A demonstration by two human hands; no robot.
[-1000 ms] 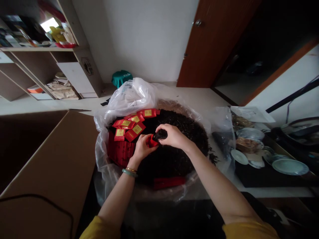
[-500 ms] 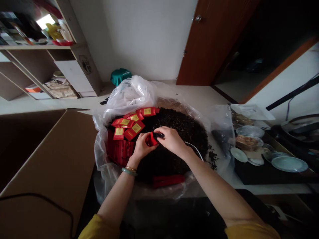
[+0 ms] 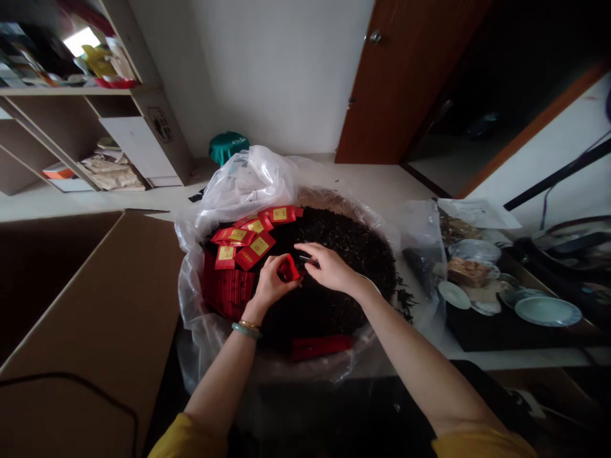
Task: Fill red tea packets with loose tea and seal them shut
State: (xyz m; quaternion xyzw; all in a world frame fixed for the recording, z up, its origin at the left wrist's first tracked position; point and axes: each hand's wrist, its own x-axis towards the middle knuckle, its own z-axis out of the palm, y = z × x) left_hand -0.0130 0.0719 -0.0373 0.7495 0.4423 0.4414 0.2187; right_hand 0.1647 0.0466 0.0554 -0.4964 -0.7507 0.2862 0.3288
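My left hand (image 3: 273,280) is closed around a small red packet (image 3: 288,270), whose mouth gapes upward toward the right. Just beside that mouth is my right hand (image 3: 329,266), index finger stretched out and thumb apart from it. A small pale gleam shows between those fingers; what it is I cannot make out. Under both hands lies a heap of dark, twisted dried leaves (image 3: 348,238), like loose tea. Several red packets with yellow labels (image 3: 256,249) rest on the heap at left, above a stack of flat red packets (image 3: 228,289). Another red bundle (image 3: 322,346) lies at the near edge.
Clear plastic sheeting (image 3: 193,331) surrounds the leaf heap. An open cardboard box (image 3: 128,299) stands at left. To the right, dishes (image 3: 548,311) and a clear container (image 3: 470,267) sit on a dark tray. Behind are a shelf unit (image 3: 157,137) and a wooden door (image 3: 405,76).
The dark clump of leaves between my right fingers is gone from them, and those fingers have spread. My left hand still holds the red packet in nearly the same place.
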